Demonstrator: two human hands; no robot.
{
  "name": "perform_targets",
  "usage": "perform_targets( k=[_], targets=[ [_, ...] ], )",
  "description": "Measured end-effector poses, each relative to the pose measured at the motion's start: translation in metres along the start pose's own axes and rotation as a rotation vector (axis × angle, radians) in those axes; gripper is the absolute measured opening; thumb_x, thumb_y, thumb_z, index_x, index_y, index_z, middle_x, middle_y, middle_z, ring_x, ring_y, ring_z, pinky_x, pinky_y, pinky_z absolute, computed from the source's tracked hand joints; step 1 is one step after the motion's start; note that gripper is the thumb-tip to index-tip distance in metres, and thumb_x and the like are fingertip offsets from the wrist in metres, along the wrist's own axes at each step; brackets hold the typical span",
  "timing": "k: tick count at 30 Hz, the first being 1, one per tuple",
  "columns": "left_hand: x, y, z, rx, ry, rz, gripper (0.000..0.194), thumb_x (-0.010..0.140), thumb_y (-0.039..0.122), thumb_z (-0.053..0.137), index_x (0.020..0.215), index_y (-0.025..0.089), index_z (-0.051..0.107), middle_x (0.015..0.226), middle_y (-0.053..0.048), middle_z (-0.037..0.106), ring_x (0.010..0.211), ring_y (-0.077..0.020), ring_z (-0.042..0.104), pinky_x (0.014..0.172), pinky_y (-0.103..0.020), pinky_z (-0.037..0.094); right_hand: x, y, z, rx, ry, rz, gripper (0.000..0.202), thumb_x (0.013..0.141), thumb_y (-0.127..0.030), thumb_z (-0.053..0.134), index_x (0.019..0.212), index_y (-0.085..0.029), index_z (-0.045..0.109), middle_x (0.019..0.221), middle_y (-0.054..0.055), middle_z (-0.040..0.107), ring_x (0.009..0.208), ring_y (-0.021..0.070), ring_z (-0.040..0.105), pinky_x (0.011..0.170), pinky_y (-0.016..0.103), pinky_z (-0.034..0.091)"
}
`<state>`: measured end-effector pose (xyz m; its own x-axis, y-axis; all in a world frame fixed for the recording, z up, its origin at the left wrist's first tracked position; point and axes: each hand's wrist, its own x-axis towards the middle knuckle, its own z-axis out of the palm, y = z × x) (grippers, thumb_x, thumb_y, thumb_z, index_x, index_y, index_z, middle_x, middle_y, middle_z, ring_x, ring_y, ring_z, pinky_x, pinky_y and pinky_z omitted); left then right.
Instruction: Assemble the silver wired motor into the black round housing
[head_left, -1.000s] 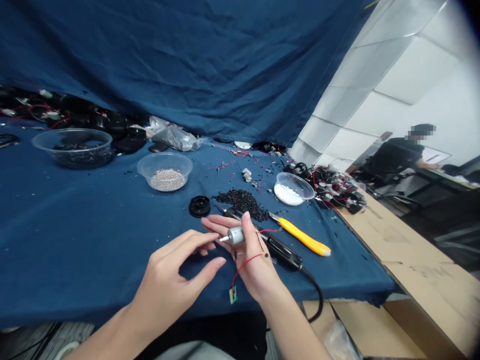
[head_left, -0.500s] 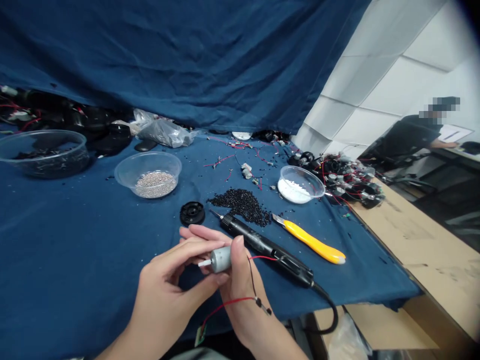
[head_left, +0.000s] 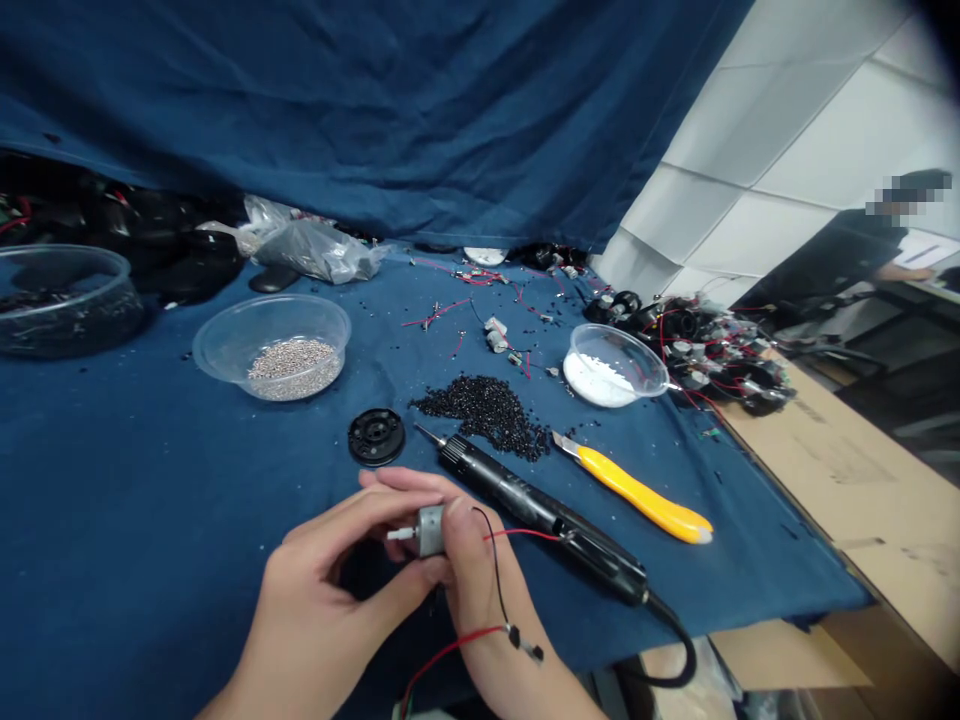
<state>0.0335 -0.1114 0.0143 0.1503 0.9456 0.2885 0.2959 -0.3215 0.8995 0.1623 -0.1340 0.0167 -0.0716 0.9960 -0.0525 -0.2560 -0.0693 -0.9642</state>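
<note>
A small silver motor (head_left: 430,531) with a white shaft pointing left is held between my two hands. My right hand (head_left: 484,590) is closed round its back end, thumb on top. My left hand (head_left: 337,570) pinches it at the front, thumb below and fingers behind. Red and black wires (head_left: 497,560) trail from the motor across my right hand, with small black parts at a joint near the wrist. Just beyond my hands lie a round black plastic cap (head_left: 376,437) and a black electric screwdriver (head_left: 540,510), its tip pointing up and left.
A yellow-handled utility knife (head_left: 645,492) lies right of a pile of black screws (head_left: 487,412). Clear bowls hold silver screws (head_left: 296,368), white pieces (head_left: 600,382) and dark parts (head_left: 64,300). Wired parts (head_left: 712,350) heap at the right edge. A person (head_left: 825,255) sits at the far right.
The motor has turned slightly in my hands and shifted a little left, its shaft now more level. The camera view has shifted a little; the things on the table lie as before.
</note>
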Motion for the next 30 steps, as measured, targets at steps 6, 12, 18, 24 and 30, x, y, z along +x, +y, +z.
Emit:
perform_targets(
  k=[6,12,18,24,30],
  targets=[
    [-0.002,-0.015,-0.012,0.436,-0.109,0.322,0.039,0.092,0.019,0.055,0.129,0.027,0.052,0.124,-0.001,0.061,0.116,-0.0133,0.056,0.103,-0.024,0.043,0.008,0.003,-0.012,-0.863,0.049,-0.210,0.050,0.098,-0.050,0.043,0.129,-0.015,0.061,0.128,0.011,0.062,0.119,0.0259,0.060,0.104,0.045,0.048],
    [-0.009,-0.031,-0.009,0.461,-0.159,0.315,0.038,0.087,0.016,0.054,0.124,0.021,0.057,0.117,-0.006,0.068,0.105,-0.0198,0.065,0.089,-0.031,0.052,0.012,0.015,-0.009,-1.188,0.006,-0.170,0.051,0.100,-0.045,0.042,0.132,-0.008,0.059,0.136,0.012,0.057,0.128,0.0287,0.053,0.108,0.047,0.045],
    [-0.003,-0.017,-0.007,0.243,-0.267,0.085,0.037,0.078,0.012,0.058,0.113,0.021,0.061,0.101,-0.001,0.076,0.088,-0.0162,0.073,0.076,-0.022,0.055,0.008,0.012,-0.014,-1.173,-0.028,-0.166,0.052,0.094,-0.051,0.055,0.124,-0.010,0.065,0.139,0.011,0.055,0.131,0.0260,0.049,0.113,0.040,0.040],
    [-0.015,-0.024,-0.008,0.506,-0.261,0.266,0.036,0.087,0.021,0.057,0.123,0.022,0.056,0.111,-0.004,0.074,0.094,-0.0191,0.071,0.080,-0.028,0.055,0.004,0.008,-0.019,-1.320,-0.087,-0.192,0.063,0.091,-0.052,0.058,0.138,-0.009,0.054,0.141,0.011,0.052,0.133,0.0234,0.048,0.114,0.036,0.039],
    [-0.019,-0.031,-0.005,0.738,-0.183,0.473,0.034,0.088,0.015,0.052,0.121,0.010,0.060,0.117,-0.015,0.069,0.106,-0.0266,0.065,0.090,-0.038,0.053,-0.004,0.010,-0.007,-1.481,0.025,-0.246,0.040,0.097,-0.034,0.046,0.122,-0.008,0.063,0.131,0.014,0.058,0.120,0.0268,0.056,0.101,0.041,0.049]
  ],
)
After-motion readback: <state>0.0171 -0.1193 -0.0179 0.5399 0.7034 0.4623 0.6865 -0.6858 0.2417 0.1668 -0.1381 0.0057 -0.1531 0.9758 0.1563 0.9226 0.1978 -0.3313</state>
